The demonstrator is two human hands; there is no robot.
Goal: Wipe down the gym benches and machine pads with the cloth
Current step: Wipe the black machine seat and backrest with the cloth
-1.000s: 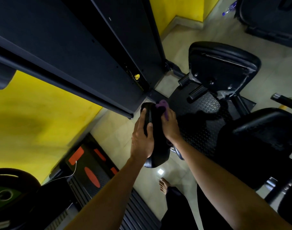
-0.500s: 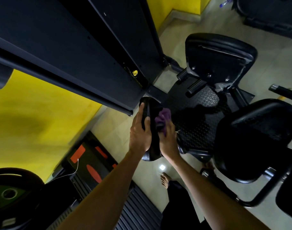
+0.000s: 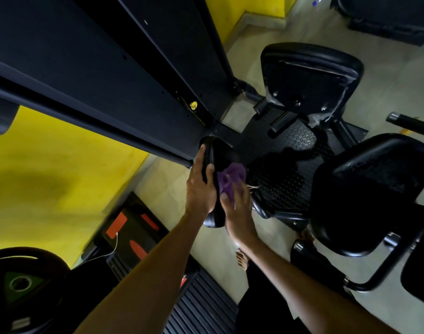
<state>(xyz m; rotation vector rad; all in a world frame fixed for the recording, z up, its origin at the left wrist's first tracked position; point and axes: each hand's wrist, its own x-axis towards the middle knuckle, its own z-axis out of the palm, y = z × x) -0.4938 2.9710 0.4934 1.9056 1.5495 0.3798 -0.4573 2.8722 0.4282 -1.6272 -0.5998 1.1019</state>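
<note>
Evidently the pad [image 3: 219,153] is gripped by the left hand [image 3: 199,189] for steadiness, so the cloth [image 3: 230,177] (bunched in the right hand [image 3: 238,213]) can be pressed firmly.

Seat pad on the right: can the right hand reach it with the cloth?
Probably yes: the right hand holds the cloth, and only the low footplate lies between it and the seat pad.
</note>
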